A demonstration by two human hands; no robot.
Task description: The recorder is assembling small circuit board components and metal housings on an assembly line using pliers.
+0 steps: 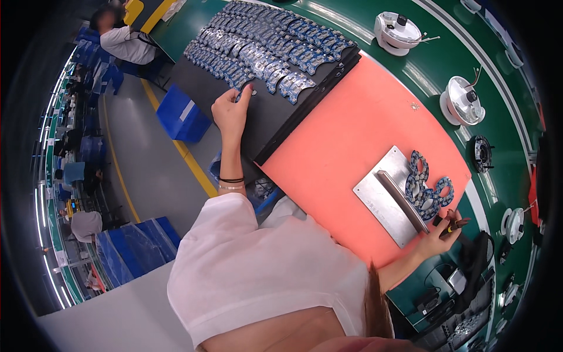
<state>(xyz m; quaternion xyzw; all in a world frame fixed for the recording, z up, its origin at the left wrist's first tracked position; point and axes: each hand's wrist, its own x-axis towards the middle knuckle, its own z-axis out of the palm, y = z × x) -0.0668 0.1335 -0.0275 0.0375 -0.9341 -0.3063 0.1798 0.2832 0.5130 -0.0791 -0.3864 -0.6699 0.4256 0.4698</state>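
My left hand (230,115) is at the near edge of many rows of small curved blue circuit boards (258,56), laid on a black foam sheet (275,120). Its thumb and forefinger are pinched together at one board, partly hidden by the fingers. Down at the right, my right hand (438,239) is closed round a small hand tool (455,226) with dark and yellow parts, perhaps pliers. Just beyond that hand lies a cluster of ring-shaped blue circuit boards (423,190). It rests beside a silver metal plate (384,196) with a raised bar (402,202).
An orange-pink mat (346,141) covers the bench. White round device housings (463,101) with wires stand along the green conveyor (434,64). A blue bin (182,114) stands left of the bench. A seated person (126,44) is at the far left. Black cables (472,273) lie at lower right.
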